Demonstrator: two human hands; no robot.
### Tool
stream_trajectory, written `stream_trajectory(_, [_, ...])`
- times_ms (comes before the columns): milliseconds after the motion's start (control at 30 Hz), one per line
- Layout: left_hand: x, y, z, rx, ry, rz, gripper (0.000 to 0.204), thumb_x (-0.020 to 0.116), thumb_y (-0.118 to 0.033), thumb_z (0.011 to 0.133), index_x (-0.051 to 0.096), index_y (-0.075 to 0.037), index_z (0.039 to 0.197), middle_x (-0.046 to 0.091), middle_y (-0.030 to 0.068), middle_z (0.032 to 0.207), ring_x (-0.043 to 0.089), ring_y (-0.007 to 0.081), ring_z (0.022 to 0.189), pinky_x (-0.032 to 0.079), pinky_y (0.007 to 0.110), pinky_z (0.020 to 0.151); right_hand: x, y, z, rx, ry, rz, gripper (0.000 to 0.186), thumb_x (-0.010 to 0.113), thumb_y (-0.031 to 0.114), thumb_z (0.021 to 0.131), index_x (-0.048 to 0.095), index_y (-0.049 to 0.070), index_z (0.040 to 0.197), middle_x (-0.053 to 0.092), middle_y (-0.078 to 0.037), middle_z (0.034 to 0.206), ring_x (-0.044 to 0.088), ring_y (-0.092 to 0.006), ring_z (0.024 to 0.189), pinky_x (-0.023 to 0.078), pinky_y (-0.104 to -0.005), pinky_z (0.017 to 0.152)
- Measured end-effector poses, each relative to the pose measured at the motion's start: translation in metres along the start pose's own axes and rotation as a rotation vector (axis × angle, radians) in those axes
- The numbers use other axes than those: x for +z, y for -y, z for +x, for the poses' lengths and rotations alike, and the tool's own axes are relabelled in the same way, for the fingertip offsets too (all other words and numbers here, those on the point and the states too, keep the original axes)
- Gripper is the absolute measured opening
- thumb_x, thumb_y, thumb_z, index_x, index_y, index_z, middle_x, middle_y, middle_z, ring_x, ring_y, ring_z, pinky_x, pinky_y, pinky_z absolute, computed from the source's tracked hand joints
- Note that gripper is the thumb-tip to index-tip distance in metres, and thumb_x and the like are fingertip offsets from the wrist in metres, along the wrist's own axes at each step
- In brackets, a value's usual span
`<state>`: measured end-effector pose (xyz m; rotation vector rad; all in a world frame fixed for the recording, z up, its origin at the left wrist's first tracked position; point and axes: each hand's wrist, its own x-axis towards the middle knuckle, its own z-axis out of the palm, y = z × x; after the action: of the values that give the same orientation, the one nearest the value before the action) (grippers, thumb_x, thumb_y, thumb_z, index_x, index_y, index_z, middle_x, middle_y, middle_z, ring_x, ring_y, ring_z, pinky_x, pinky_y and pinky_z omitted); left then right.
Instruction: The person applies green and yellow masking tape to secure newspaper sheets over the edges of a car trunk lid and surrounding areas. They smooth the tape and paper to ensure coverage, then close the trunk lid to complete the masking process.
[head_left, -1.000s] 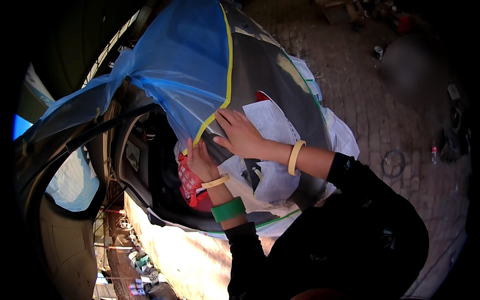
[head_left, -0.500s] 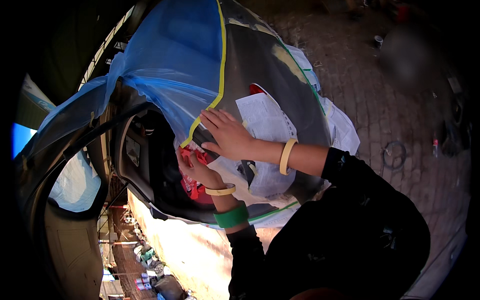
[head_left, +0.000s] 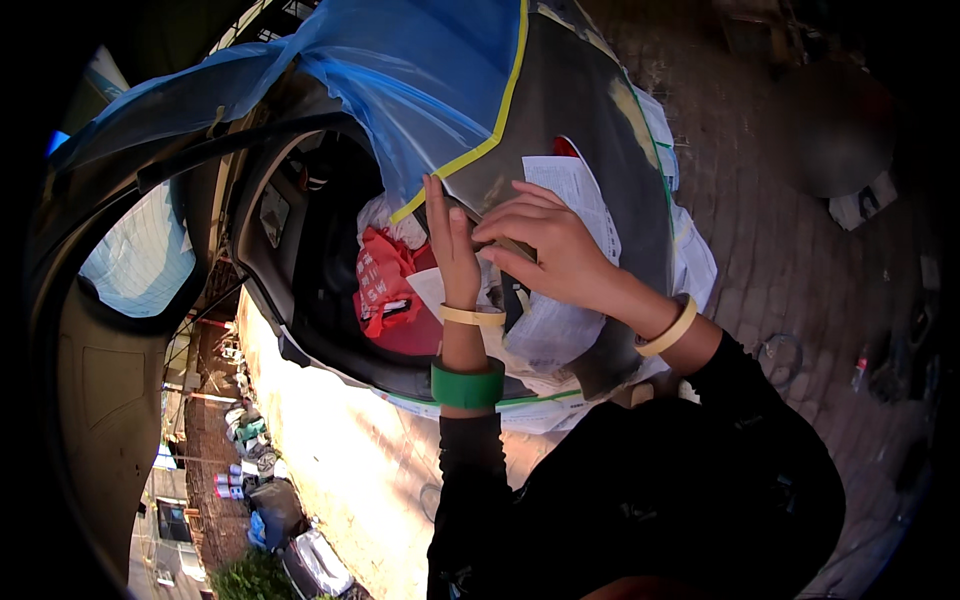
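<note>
Along the edge of a blue plastic sheet runs a strip of yellow masking tape, stuck on a dull grey car body panel. My left hand is upright at the tape's lower end, fingers straight and thumb apart, touching the panel edge by the opening. Just right of it, over the panel, is my right hand, its fingers loosely bent and thumb apart. No object shows in either hand. Rolls of cream tape circle both wrists, and a green tape roll sits on my left forearm.
Printed paper covers part of the panel around a red lamp. Inside the car opening lies a red plastic bag. A raised tailgate stands at left. A coiled hose lies on the brick floor.
My left hand has risen and straightened beside the tape end. The right hand has drawn back from the tape, its fingers now bent. The whole view has shifted.
</note>
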<state>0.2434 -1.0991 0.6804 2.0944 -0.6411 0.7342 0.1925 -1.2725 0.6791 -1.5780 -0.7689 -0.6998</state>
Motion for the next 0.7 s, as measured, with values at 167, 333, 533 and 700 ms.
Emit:
stream_trajectory(167, [-0.023,0.005,-0.016,-0.167,0.016,-0.091,0.061,0.037,-0.038,0.099,0.025,0.0,0.145,0.023,0.0204,0.151,0.022,0.0318,0.14,0.016,0.037,0.113,-0.067,0.102,0.002,-0.692,0.146,0.889,0.028,0.07,0.013,0.08,0.056,0.004,0.057,0.06,-0.005,0.061,0.063,-0.0188,0.063,0.048,-0.0409,0.084])
stream_trajectory(333, [0.006,-0.007,0.008,-0.246,0.015,-0.319,0.062,0.043,-0.037,0.098,0.028,0.002,0.144,0.031,0.0174,0.147,0.029,0.0266,0.136,0.019,0.034,0.112,-0.124,0.161,-0.044,-0.76,0.179,1.273,0.038,0.053,0.004,0.089,0.055,0.004,0.052,0.06,-0.008,0.058,0.067,-0.0178,0.068,0.052,-0.0239,0.083])
stream_trajectory(533, [0.007,-0.024,-0.009,-0.204,0.012,-0.252,0.064,0.059,-0.019,0.09,0.03,-0.001,0.144,0.03,0.0194,0.148,0.029,0.0295,0.138,0.022,0.037,0.112,-0.14,0.167,-0.062,-0.696,0.185,1.3,0.037,0.052,0.003,0.089,0.055,0.006,0.052,0.06,-0.007,0.058,0.068,-0.0174,0.071,0.053,-0.0223,0.079])
stream_trajectory(700, [0.005,-0.057,-0.04,-0.262,0.014,-0.224,0.062,0.059,-0.009,0.088,0.032,-0.001,0.142,0.031,0.0171,0.148,0.029,0.0285,0.138,0.021,0.037,0.112,-0.146,0.168,-0.079,-0.655,0.066,1.309,0.037,0.052,0.002,0.088,0.054,0.005,0.052,0.06,-0.007,0.058,0.067,-0.0176,0.069,0.053,-0.0242,0.08])
